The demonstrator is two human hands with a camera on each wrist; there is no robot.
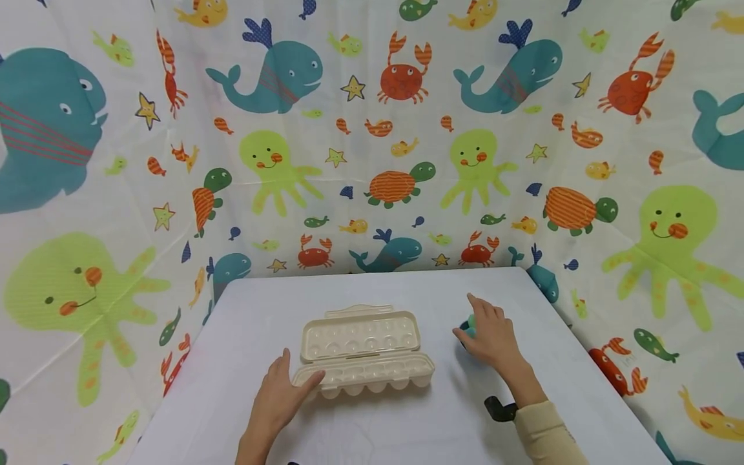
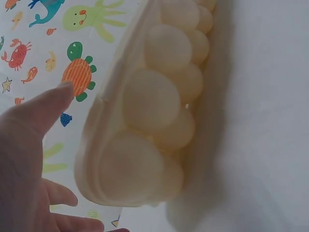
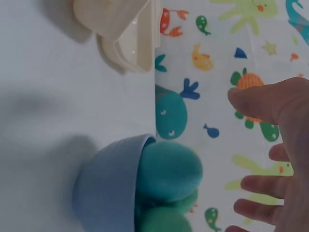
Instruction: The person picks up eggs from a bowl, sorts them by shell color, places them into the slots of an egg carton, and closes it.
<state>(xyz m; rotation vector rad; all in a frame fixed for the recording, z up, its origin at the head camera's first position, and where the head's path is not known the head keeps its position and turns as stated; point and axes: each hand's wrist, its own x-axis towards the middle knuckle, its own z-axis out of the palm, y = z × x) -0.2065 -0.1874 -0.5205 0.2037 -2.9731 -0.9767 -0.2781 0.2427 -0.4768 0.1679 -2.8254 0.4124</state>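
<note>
My right wrist view shows, lower left, a pale-blue rounded bowl (image 3: 106,186) of teal and green egg-shaped pieces (image 3: 170,170); my head view mostly hides it behind the right hand (image 1: 494,332). There, an opened cream plastic egg carton (image 1: 358,342) sits mid-frame on the tabletop (image 1: 232,361). Both hands spread, holding nothing: left hand (image 1: 280,397) beside the carton, right above the bowl.

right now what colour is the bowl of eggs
The bowl is blue, clearest in the right wrist view.

A white cloth (image 1: 349,13) is hanging behind and along both sides of a white tabletop (image 1: 372,433); teal whales (image 1: 287,77), red crabs (image 1: 402,81), yellow-green octopuses (image 1: 264,155) and orange-shelled turtles (image 1: 393,187) are decorating the cloth.
</note>
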